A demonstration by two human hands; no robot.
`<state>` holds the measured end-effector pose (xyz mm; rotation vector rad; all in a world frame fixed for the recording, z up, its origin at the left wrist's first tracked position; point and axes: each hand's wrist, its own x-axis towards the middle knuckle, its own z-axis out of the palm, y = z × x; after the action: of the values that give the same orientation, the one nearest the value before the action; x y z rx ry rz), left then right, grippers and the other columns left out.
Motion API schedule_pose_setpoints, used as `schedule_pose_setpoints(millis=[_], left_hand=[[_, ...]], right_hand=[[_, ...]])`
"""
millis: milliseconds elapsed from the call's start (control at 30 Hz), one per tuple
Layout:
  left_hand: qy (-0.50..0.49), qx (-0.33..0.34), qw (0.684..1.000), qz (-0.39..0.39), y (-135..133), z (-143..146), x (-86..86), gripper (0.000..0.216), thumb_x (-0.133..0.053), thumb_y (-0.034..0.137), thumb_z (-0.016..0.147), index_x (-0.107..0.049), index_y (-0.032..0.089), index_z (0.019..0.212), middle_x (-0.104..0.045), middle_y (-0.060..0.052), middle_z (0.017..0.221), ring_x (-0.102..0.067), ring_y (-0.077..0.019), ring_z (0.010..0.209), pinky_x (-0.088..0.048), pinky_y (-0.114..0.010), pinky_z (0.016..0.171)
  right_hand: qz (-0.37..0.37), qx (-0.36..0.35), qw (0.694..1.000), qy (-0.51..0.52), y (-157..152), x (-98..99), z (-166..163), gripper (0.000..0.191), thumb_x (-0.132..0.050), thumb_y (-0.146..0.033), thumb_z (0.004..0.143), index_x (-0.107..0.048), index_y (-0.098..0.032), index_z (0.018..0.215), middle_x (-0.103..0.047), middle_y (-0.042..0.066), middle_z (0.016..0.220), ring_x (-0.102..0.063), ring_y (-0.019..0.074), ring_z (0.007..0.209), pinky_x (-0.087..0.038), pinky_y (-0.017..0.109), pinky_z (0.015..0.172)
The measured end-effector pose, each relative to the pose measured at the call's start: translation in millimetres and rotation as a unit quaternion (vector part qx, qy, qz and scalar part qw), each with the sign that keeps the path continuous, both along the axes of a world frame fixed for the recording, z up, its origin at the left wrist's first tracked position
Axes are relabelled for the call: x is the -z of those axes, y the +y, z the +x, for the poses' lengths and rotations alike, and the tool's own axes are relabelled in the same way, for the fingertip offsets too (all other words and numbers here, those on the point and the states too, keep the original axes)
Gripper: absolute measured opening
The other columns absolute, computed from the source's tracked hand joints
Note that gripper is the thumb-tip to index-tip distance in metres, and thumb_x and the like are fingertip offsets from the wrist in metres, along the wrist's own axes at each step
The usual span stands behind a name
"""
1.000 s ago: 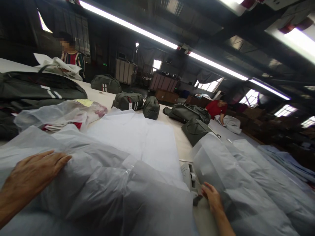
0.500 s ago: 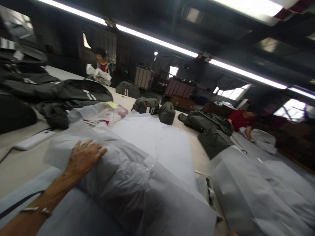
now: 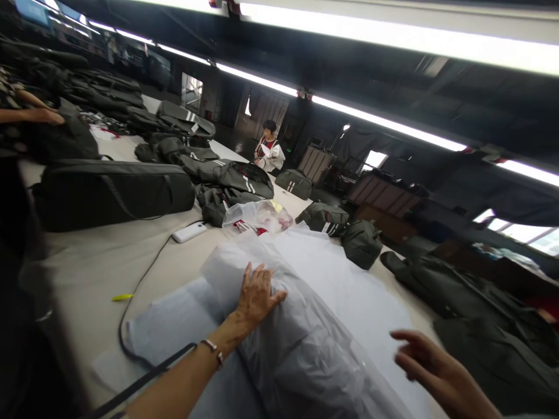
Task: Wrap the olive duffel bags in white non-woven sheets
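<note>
- We see the left hand (image 3: 257,294) lying flat on a big wrapped bundle (image 3: 301,349). Its fingers are spread out and it grips nothing. It only rests on the thin, see-through wrap.
- The wrapped bundle lies on the tabletop (image 3: 87,267), close to us, on top of some pale sheets (image 3: 174,320).
- The right hand (image 3: 421,361) is up in the air, to the right of the wrapped bundle. It is open, with the fingers a little apart, and it holds nothing. It looks a bit blurry.
- We see a thin bracelet (image 3: 213,348) on the left wrist.
- A small white box (image 3: 188,232) lies on the tabletop behind the bundle. A black cord (image 3: 138,283) runs from it toward us.
- A tiny yellow bit (image 3: 122,297) lies just beside the cord.
- A long black bag (image 3: 113,192) lies further back on the left.
- A clear bag (image 3: 257,216) with red things inside sits behind the bundle.
- Two green bags (image 3: 323,218) (image 3: 361,244) sit near it, to the right.
- Another person (image 3: 269,152) stands far at the back.
- Someone else's hand (image 3: 43,115) shows at the far left.
</note>
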<state>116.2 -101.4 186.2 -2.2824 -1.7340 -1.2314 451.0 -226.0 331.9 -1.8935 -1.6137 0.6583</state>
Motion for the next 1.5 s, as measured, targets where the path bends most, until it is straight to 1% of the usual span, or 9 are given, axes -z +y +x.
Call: schedule_pose_setpoints(millis=[100,233,600,800,1000,1167,1333,1433,1500], left_hand=[[-0.002,0.029,1.000,-0.010,3,-5,5.2,0.069,-0.071,0.056,0.078,-0.053,0.010,0.127,-0.067,-0.018,0.121,-0.057,-0.0340,0.122,-0.032,-0.058,0.113],[-0.029,0.071,0.996,-0.043,5,-14,6.8,0.087,-0.078,0.054,0.072,-0.041,0.012,0.138,-0.065,-0.017,0.124,-0.058,-0.0317,0.120,-0.035,-0.055,0.111],[-0.073,0.188,0.977,-0.068,9,-36,4.4,0.107,-0.085,0.046,0.067,-0.021,0.016,0.148,-0.062,-0.015,0.130,-0.057,-0.0304,0.120,-0.030,-0.056,0.115],[-0.068,0.226,0.970,-0.064,16,-44,8.9,0.098,-0.081,0.047,0.073,-0.025,0.016,0.148,-0.064,-0.014,0.126,-0.058,-0.0312,0.119,-0.031,-0.057,0.114],[-0.049,0.232,0.971,-0.035,16,-46,15.6,0.080,-0.070,0.046,0.084,-0.030,0.016,0.147,-0.064,-0.013,0.128,-0.057,-0.0294,0.121,-0.033,-0.056,0.113],[-0.017,0.217,0.976,0.010,24,-48,15.2,0.066,-0.060,0.040,0.091,-0.034,0.012,0.145,-0.065,-0.014,0.125,-0.059,-0.0279,0.117,-0.036,-0.055,0.111],[-0.082,0.268,0.958,0.051,10,-67,25.0,0.052,-0.054,0.033,0.094,-0.042,0.017,0.143,-0.059,-0.012,0.136,-0.048,-0.0286,0.132,-0.030,-0.053,0.116],[-0.231,0.351,0.900,-0.114,-30,-78,63.9,0.031,-0.054,0.045,0.091,-0.065,0.029,0.115,-0.070,-0.005,0.116,-0.062,-0.0272,0.114,-0.046,-0.045,0.104],[-0.307,0.361,0.798,-0.372,-59,-79,99.4,0.036,-0.052,0.060,0.087,-0.069,0.029,0.082,-0.071,-0.003,0.082,-0.069,-0.0261,0.082,-0.058,-0.041,0.083]], right_hand=[[-0.059,-0.173,0.983,-0.023,59,-27.5,-95,0.031,-0.067,-0.047,0.076,-0.065,-0.024,0.096,-0.063,-0.001,0.071,-0.059,0.0169,0.069,-0.049,0.030,0.065],[-0.122,-0.274,0.954,-0.022,133,-19.1,-182,0.020,-0.072,-0.032,0.071,-0.065,-0.021,0.087,-0.059,-0.005,0.067,-0.052,0.0121,0.064,-0.041,0.024,0.059],[-0.236,-0.315,0.869,-0.300,231,36.8,-226,0.024,-0.081,-0.016,0.059,-0.066,-0.020,0.078,-0.064,-0.004,0.071,-0.056,0.0144,0.068,-0.039,0.025,0.062],[-0.139,-0.308,0.828,-0.448,238,34.7,-210,0.075,-0.089,-0.050,0.055,-0.061,-0.021,0.119,-0.065,0.011,0.113,-0.063,0.0301,0.098,-0.045,0.041,0.088],[-0.096,-0.171,0.959,-0.202,207,46.5,-178,0.099,-0.077,-0.059,0.068,-0.031,-0.027,0.150,-0.042,0.012,0.151,-0.042,0.0308,0.136,-0.035,0.047,0.111],[-0.158,-0.080,0.979,-0.102,187,83.3,-171,0.072,-0.070,-0.056,0.075,-0.055,-0.021,0.135,-0.059,0.011,0.138,-0.054,0.0286,0.127,-0.041,0.042,0.108],[-0.066,0.069,0.984,-0.149,174,64.0,-138,0.051,-0.050,-0.044,0.091,-0.054,-0.018,0.135,-0.058,0.010,0.138,-0.053,0.0238,0.128,-0.037,0.038,0.112],[-0.089,0.110,0.976,-0.167,144,49.5,-112,0.051,-0.043,-0.048,0.094,-0.056,-0.018,0.133,-0.057,0.010,0.139,-0.050,0.0240,0.131,-0.034,0.039,0.113],[-0.130,0.115,0.969,-0.174,122,49.9,-104,0.051,-0.047,-0.052,0.092,-0.059,-0.018,0.129,-0.058,0.011,0.139,-0.050,0.0256,0.131,-0.035,0.039,0.112]])
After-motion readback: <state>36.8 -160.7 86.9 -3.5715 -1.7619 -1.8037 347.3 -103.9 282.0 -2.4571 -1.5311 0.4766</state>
